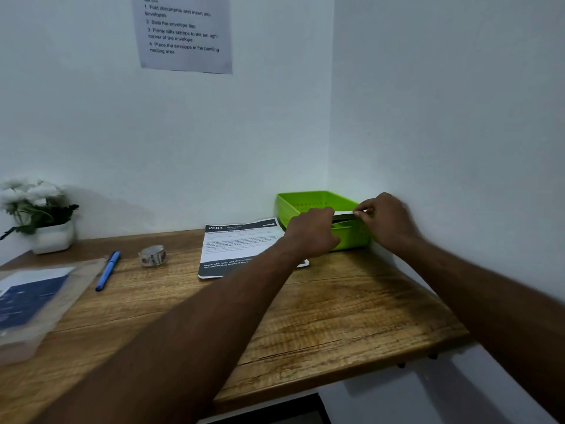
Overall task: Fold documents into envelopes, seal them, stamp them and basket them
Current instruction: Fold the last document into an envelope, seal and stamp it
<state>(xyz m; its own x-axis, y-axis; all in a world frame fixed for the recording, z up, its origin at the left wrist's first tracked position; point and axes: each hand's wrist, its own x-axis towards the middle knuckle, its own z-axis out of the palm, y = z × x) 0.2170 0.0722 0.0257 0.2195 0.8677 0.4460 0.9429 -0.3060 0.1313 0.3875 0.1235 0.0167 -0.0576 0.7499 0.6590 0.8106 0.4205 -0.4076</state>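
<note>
Wood desk runs under both arms, stretched fwd to the far-R corner. L hand knuckles-up at basket near rim, fingers curled on envelope's L end. R hand pinches its R end w/ thumb & fingertips. Envelope level, just over the rim. Notice on back wall. On desk: sleeve far L, document beside basket, plant, pen, tape.

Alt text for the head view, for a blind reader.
The left hand and right hand hold a white envelope over the green basket in the far corner. A printed document lies beside it; tape roll, blue pen and potted flowers further left.
</note>
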